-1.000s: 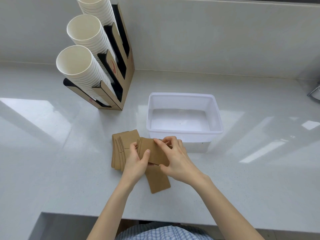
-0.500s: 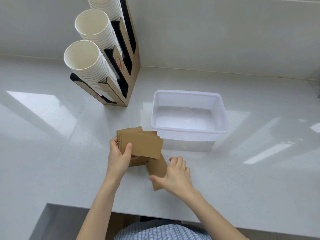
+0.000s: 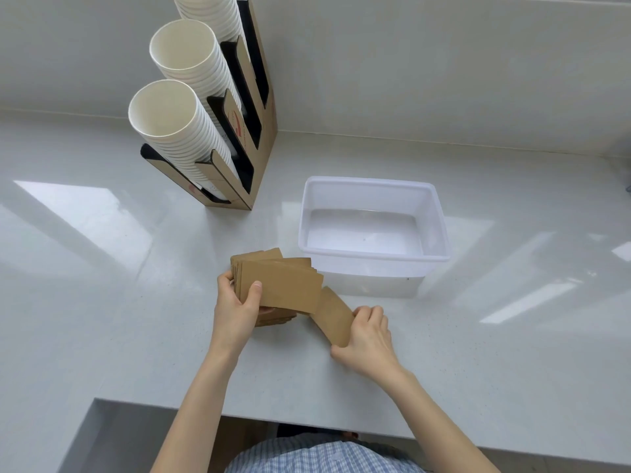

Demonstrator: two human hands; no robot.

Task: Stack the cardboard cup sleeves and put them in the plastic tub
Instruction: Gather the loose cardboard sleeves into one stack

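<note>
A loose stack of brown cardboard cup sleeves [image 3: 280, 285] is held just above the white counter, with my left hand [image 3: 237, 305] gripping its left end, thumb on top. One single brown sleeve [image 3: 333, 317] is tilted up off the counter to the right of the stack, pinched at its near end by my right hand [image 3: 367, 339]. The translucent plastic tub [image 3: 374, 261] stands just behind and to the right of the sleeves, with nothing inside it.
A cardboard cup dispenser [image 3: 254, 138] holding rows of white paper cups [image 3: 167, 114] stands at the back left. The white wall [image 3: 444, 63] runs along the counter's far side. The counter's front edge [image 3: 239, 411] lies close to my body.
My right hand let go of the stack, dropped to the single sleeve on the counter and lifted its end. My left hand keeps the stack. The view shifted slightly.
</note>
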